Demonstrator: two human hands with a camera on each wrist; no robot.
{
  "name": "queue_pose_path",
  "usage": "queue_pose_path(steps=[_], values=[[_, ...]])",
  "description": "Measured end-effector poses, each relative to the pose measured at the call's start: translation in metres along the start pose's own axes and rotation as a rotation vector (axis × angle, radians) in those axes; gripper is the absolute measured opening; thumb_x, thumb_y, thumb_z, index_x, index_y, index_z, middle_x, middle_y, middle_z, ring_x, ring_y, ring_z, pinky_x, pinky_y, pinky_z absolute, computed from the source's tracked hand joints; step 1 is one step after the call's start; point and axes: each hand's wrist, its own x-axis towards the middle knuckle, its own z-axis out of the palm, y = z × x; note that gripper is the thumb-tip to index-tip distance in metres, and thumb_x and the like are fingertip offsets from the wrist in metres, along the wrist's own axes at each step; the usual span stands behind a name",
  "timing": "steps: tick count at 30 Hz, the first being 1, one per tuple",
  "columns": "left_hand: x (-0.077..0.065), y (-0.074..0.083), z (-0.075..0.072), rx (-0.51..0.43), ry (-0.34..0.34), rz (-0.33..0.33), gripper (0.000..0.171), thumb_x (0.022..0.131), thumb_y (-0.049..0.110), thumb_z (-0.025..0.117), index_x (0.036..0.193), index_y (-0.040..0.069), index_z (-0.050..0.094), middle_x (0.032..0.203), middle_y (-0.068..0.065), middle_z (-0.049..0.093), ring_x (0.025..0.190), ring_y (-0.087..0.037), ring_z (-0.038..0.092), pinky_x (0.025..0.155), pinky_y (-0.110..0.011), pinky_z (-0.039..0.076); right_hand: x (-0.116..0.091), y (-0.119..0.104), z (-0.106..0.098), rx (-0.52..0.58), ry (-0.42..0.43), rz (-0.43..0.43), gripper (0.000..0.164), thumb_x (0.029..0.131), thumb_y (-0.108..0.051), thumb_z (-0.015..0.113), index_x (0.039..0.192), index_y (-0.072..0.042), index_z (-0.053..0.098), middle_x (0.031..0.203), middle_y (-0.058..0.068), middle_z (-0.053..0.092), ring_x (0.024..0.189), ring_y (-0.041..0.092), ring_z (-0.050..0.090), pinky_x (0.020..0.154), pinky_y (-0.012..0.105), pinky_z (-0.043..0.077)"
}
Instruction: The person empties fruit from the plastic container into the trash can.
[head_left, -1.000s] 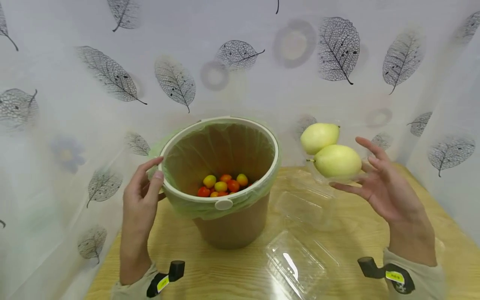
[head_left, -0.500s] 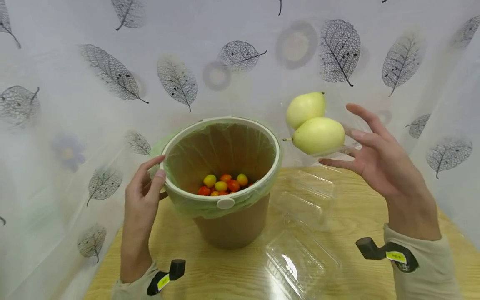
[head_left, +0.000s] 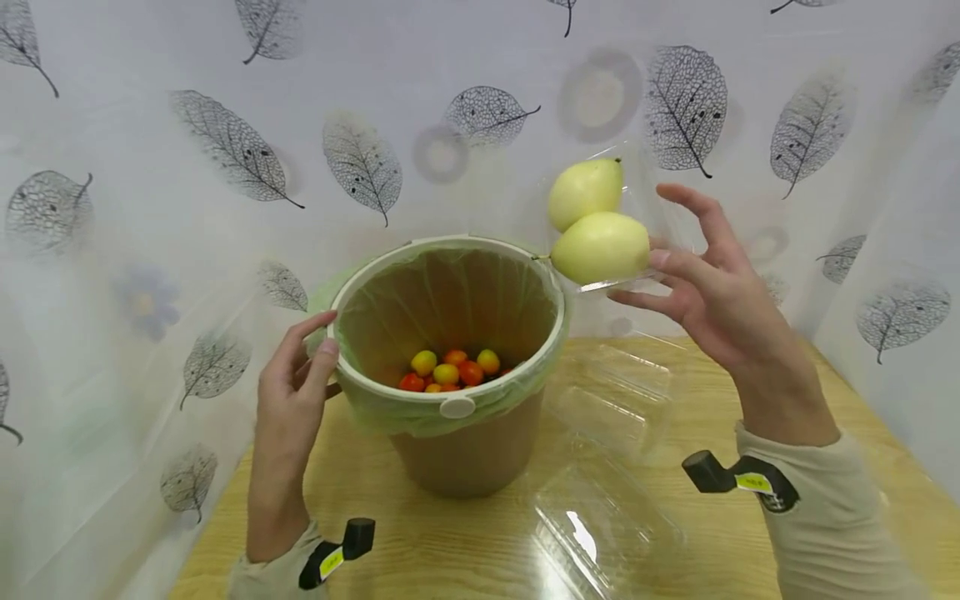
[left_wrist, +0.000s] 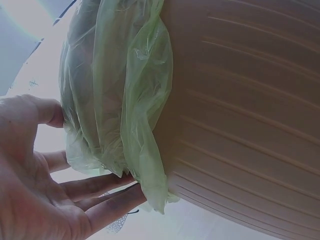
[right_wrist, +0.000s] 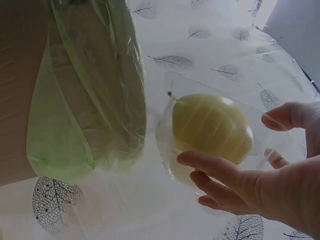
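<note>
My right hand (head_left: pixel 705 287) grips a clear plastic container (head_left: pixel 633 196) with two pale yellow-green pears (head_left: pixel 600 247) in it. The container is tilted and raised at the right edge of a brown bucket (head_left: pixel 468 458). In the right wrist view, fingers lie under the container (right_wrist: pixel 170 82), which is beside the bucket's green liner (right_wrist: pixel 70 115). My left hand (head_left: pixel 292 392) holds the bucket's left rim, thumb at the top edge and fingers against the liner (left_wrist: pixel 145 85). Small red and yellow-green tomatoes (head_left: pixel 446 374) lie inside the bucket.
Clear plastic packs (head_left: pixel 600 517) lie on the wooden table (head_left: pixel 375 533) to the right of the bucket. A translucent leaf-print curtain (head_left: pixel 300 108) surrounds the table at the back and sides.
My right hand has lifted the container with the pears and moved it left, up to the bucket's right edge, tilting it. The left hand stays at the rim.
</note>
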Motion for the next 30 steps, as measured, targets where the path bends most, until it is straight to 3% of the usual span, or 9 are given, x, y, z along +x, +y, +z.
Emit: queue_pose_path(steps=[4, 8, 12, 14, 19, 24, 26, 30], values=[[0.000, 0.000, 0.001, -0.005, -0.007, -0.001, 0.039, 0.109, 0.029, 0.052, 0.146, 0.020, 0.058, 0.135, -0.007, 0.059, 0.111, -0.022, 0.065, 0.081, -0.023, 0.060, 0.004, 0.006, 0.003, 0.114, 0.024, 0.060, 0.063, 0.102, 0.009, 0.036, 0.154, -0.026, 0.039, 0.113, 0.016, 0.051, 0.114, 0.034, 0.057, 0.099, 0.057, 0.054], [0.001, 0.000, 0.003, -0.011, -0.014, 0.003, 0.039, 0.109, 0.030, 0.052, 0.147, 0.020, 0.058, 0.136, -0.006, 0.057, 0.114, -0.025, 0.064, 0.081, -0.023, 0.060, 0.005, 0.013, 0.005, 0.095, 0.037, 0.051, 0.057, 0.103, 0.006, 0.038, 0.151, -0.024, 0.040, 0.119, 0.016, 0.050, 0.114, 0.033, 0.057, 0.100, 0.055, 0.054], [0.002, 0.000, 0.003, -0.015, -0.016, 0.009, 0.039, 0.109, 0.029, 0.052, 0.146, 0.020, 0.058, 0.137, -0.006, 0.056, 0.116, -0.027, 0.064, 0.081, -0.023, 0.060, 0.004, 0.022, 0.009, -0.022, 0.071, -0.056, 0.046, 0.103, 0.005, 0.043, 0.142, -0.020, 0.042, 0.113, 0.012, 0.060, 0.110, 0.030, 0.062, 0.098, 0.052, 0.056], [0.002, 0.000, 0.003, -0.014, -0.017, 0.012, 0.039, 0.109, 0.029, 0.052, 0.146, 0.019, 0.058, 0.138, -0.005, 0.056, 0.116, -0.028, 0.064, 0.081, -0.024, 0.060, 0.004, 0.026, 0.012, -0.068, 0.114, -0.108, 0.041, 0.103, 0.003, 0.043, 0.137, -0.019, 0.044, 0.121, 0.014, 0.060, 0.110, 0.029, 0.061, 0.096, 0.049, 0.057], [0.002, 0.000, 0.002, -0.004, -0.012, 0.016, 0.039, 0.109, 0.029, 0.052, 0.146, 0.019, 0.058, 0.141, -0.004, 0.056, 0.116, -0.025, 0.065, 0.081, -0.023, 0.061, 0.009, 0.038, 0.020, -0.169, 0.186, -0.203, 0.040, 0.101, 0.004, 0.038, 0.134, -0.016, 0.049, 0.144, 0.018, 0.037, 0.124, 0.032, 0.049, 0.093, 0.039, 0.058], [0.001, -0.001, 0.001, -0.004, -0.015, 0.016, 0.039, 0.109, 0.030, 0.052, 0.147, 0.019, 0.057, 0.142, -0.004, 0.055, 0.117, -0.028, 0.064, 0.081, -0.023, 0.061, 0.012, 0.057, 0.024, -0.275, 0.178, -0.316, 0.044, 0.099, 0.007, 0.043, 0.139, -0.011, 0.049, 0.152, 0.015, 0.023, 0.133, 0.038, 0.047, 0.098, 0.033, 0.056], [0.001, -0.001, 0.000, -0.005, -0.014, 0.016, 0.039, 0.109, 0.030, 0.052, 0.147, 0.019, 0.057, 0.142, -0.004, 0.055, 0.117, -0.029, 0.064, 0.081, -0.023, 0.060, 0.013, 0.065, 0.024, -0.315, 0.171, -0.361, 0.044, 0.099, 0.008, 0.046, 0.140, -0.009, 0.050, 0.154, 0.012, 0.023, 0.138, 0.039, 0.044, 0.101, 0.033, 0.054], [0.000, -0.002, -0.001, -0.005, -0.009, 0.015, 0.039, 0.109, 0.029, 0.052, 0.146, 0.019, 0.058, 0.142, -0.004, 0.056, 0.118, -0.029, 0.064, 0.081, -0.023, 0.060, 0.014, 0.078, 0.024, -0.421, 0.162, -0.458, 0.044, 0.096, 0.011, 0.053, 0.138, 0.001, 0.051, 0.159, 0.011, 0.025, 0.151, 0.034, 0.026, 0.118, 0.035, 0.037]])
